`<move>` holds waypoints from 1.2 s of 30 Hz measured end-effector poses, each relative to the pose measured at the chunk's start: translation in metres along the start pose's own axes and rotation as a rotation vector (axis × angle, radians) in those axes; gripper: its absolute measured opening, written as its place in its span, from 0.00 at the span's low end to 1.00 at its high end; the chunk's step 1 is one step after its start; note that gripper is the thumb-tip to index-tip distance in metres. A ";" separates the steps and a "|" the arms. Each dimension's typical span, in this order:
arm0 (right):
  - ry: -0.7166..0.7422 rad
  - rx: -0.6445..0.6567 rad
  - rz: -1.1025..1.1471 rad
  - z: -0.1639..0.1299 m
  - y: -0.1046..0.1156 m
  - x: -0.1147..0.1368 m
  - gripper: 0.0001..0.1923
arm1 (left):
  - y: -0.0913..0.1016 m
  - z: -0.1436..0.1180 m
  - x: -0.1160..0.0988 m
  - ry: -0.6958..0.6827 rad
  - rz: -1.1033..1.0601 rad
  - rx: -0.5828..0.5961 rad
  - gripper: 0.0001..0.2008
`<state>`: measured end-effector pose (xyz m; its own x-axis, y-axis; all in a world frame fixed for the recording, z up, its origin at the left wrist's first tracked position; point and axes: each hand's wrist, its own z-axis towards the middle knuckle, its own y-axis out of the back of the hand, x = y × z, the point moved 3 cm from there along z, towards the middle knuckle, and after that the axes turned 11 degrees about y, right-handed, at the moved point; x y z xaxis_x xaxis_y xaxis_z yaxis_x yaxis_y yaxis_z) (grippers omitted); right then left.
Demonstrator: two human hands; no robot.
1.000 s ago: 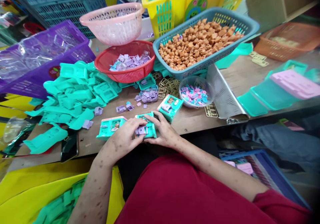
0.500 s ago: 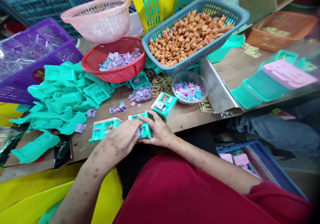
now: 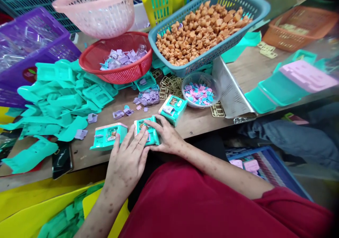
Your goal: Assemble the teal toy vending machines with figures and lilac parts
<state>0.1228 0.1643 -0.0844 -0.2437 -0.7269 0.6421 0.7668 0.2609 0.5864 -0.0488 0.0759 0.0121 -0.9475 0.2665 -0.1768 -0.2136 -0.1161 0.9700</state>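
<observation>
My right hand (image 3: 167, 136) grips a small turquoise toy case (image 3: 153, 139) by its right side, thumb below and fingers over the top. My left hand (image 3: 129, 153) lies over the front of that case with its fingers stretched out, the tips touching its face and hiding part of it. Left of it, a second turquoise toy case (image 3: 104, 141) with a pink edge and a brown figure in its window lies on the table. Just beyond my right hand stands a third toy case (image 3: 172, 111), with a lilac part on its front.
Loose turquoise shells (image 3: 60, 96) are heaped at the left, near a phone (image 3: 62, 160). Behind are a red basket (image 3: 87, 63) of lilac parts, a blue basket (image 3: 206, 66) of brown figures and a clear bowl (image 3: 218, 94) of small pieces. A cardboard edge (image 3: 233, 93) stands right.
My left hand has drawn back toward me, its fingers unfolding from a bent grip to lie extended over the case. My right hand keeps hold of the case. The view has shifted slightly.
</observation>
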 end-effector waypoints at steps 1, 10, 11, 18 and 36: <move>-0.002 0.005 0.000 0.000 0.000 0.000 0.52 | 0.000 -0.001 -0.004 0.006 0.013 -0.004 0.34; -0.008 -0.003 0.017 0.001 0.002 0.003 0.52 | 0.006 -0.001 0.016 0.039 -0.230 0.132 0.31; -0.009 -0.003 0.017 0.001 0.003 0.004 0.53 | 0.008 -0.001 0.023 0.077 -0.315 0.142 0.31; 0.053 -0.022 0.019 -0.005 0.001 0.001 0.46 | 0.001 0.001 0.039 0.240 -0.444 0.000 0.22; 0.018 0.022 -0.068 -0.004 -0.002 0.000 0.57 | 0.008 0.030 0.031 0.060 -0.345 0.082 0.10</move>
<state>0.1236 0.1609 -0.0873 -0.2842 -0.7547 0.5914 0.7353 0.2242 0.6396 -0.0732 0.1118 0.0192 -0.8357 0.2199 -0.5032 -0.5059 0.0483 0.8612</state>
